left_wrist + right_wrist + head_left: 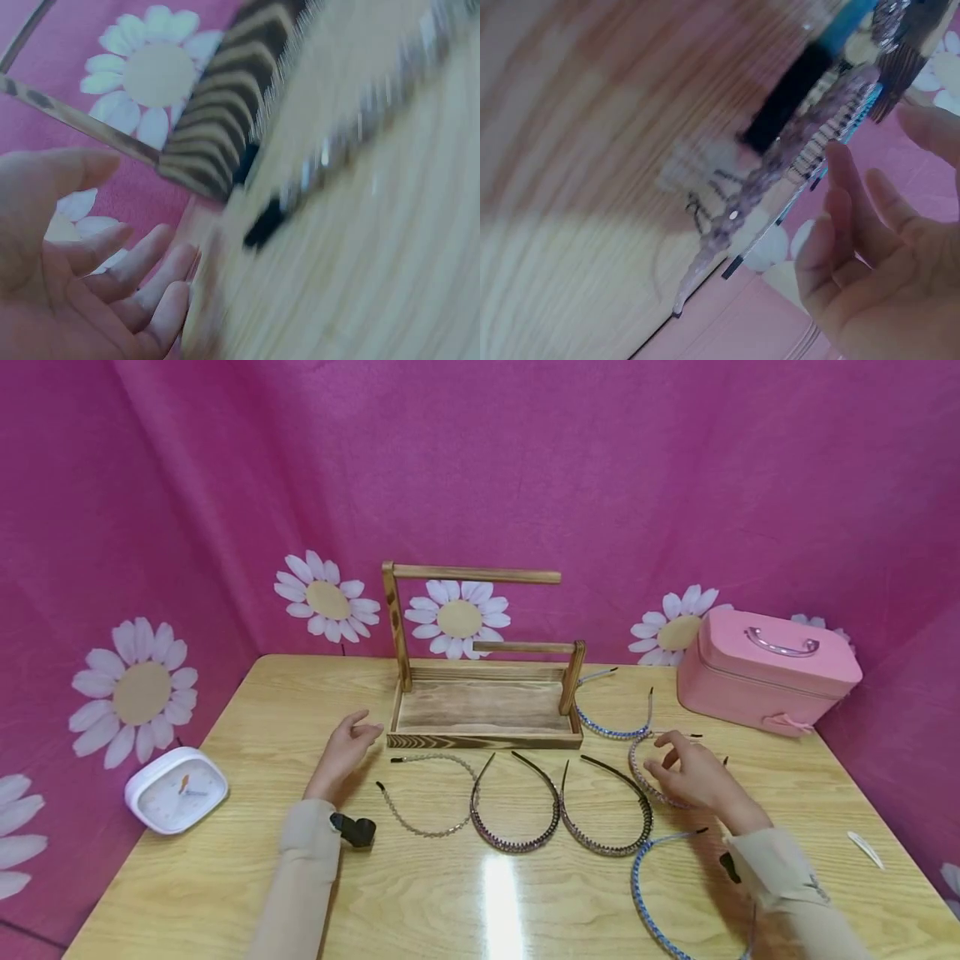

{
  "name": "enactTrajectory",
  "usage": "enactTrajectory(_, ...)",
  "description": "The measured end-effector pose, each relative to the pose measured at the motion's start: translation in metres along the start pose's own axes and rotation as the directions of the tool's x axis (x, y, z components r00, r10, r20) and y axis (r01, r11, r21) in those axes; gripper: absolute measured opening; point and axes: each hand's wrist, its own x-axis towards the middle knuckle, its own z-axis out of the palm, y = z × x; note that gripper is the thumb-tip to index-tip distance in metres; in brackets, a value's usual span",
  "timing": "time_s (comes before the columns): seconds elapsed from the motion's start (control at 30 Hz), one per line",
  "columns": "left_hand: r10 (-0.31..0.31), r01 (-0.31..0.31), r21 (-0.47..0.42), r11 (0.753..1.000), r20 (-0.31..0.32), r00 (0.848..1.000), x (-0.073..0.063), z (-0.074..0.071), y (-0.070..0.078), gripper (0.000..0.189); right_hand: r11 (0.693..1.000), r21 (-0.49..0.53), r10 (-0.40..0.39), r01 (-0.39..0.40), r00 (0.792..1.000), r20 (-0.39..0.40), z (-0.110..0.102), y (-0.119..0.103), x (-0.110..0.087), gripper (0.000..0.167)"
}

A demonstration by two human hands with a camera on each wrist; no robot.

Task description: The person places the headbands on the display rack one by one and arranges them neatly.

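Both hands are held over the table with nothing in them. My left hand is beside the left end of a wooden stand with two raised bars; its fingers are loosely bent in the left wrist view. Closest to it lies a clear beaded headband. Over a pinkish beaded headband hovers my right hand, fingers loosely bent; it partly hides that headband. Two dark toothed headbands, a left one and a right one, lie in front of the stand.
One blue headband lies by the stand's right end, another blue headband near the front. A pink case stands at the back right, a white clock at the left. A small white object lies far right.
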Motion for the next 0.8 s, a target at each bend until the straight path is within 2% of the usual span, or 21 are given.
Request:
enactTrajectory(0.1, -0.026, 0.022, -0.088, 0.996, -0.039, 0.999, -0.003, 0.006, -0.002, 0.055, 1.000, 0.009, -0.011, 0.011, 0.999, 0.052, 0.002, -0.003, -0.004, 0.041)
enactTrajectory(0.23, -0.049, 0.033, -0.145, 0.989, -0.106, 0.993, -0.003, 0.015, -0.004, 0.049, 1.000, 0.011, -0.010, 0.009, 0.995, 0.094, 0.002, -0.004, -0.011, 0.037)
enactTrajectory(0.43, -0.033, -0.006, -0.206, 0.979, -0.181, 0.983, 0.003, 0.027, -0.006, 0.044, 0.999, 0.038, 0.012, -0.016, 0.992, 0.125, 0.005, -0.005, -0.023, 0.032)
enactTrajectory(0.63, -0.019, -0.052, -0.268, 0.962, -0.257, 0.966, 0.007, 0.036, -0.009, 0.038, 0.999, 0.024, -0.041, 0.039, 0.996, 0.083, 0.011, -0.002, -0.030, 0.028)
enactTrajectory(0.8, -0.028, -0.055, -0.263, 0.963, -0.302, 0.953, 0.009, 0.041, -0.009, 0.036, 0.996, 0.002, -0.084, 0.084, 0.996, 0.021, 0.016, 0.000, -0.035, 0.026)
